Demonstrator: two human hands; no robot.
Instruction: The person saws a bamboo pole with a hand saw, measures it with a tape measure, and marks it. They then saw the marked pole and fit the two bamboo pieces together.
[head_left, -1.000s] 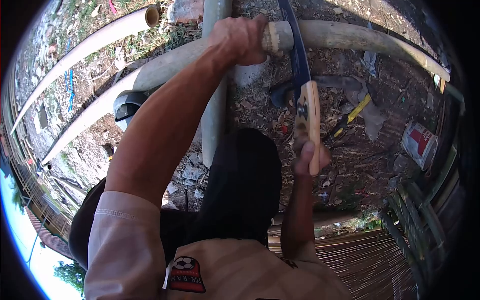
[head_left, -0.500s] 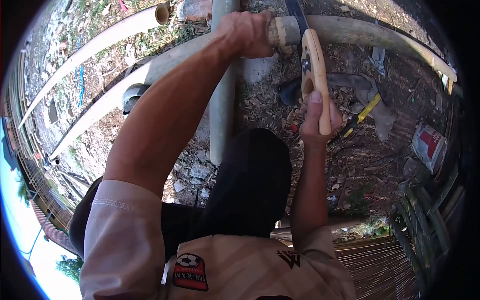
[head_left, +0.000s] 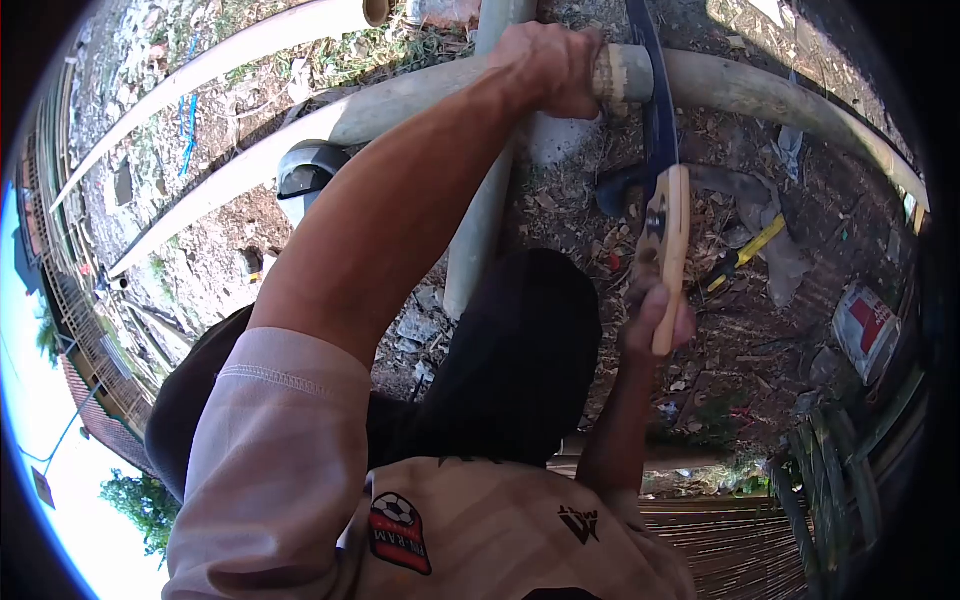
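My right hand [head_left: 656, 322] is wrapped round the light wooden handle of a handsaw [head_left: 676, 235]. The saw's dark blade [head_left: 660, 125] lies across a thick bamboo pole [head_left: 745, 92], just right of a pale ringed joint. My left hand [head_left: 550, 68] grips the same pole a little left of the blade, its fingers curled over the far side. Beneath it, a second bamboo pole [head_left: 468, 245] runs crosswise toward my dark-trousered knee.
A yellow-handled tool [head_left: 760, 240] lies on the littered dirt beside a grey cloth [head_left: 785, 270]. A red and white container [head_left: 865, 330] stands at the right, near stacked bamboo [head_left: 835, 470]. More long bamboo [head_left: 250, 45] stretches to the upper left.
My right hand has drawn the saw back toward my body, baring more of the blade at the pole. My left hand keeps its hold, while the whole view has shifted slightly.
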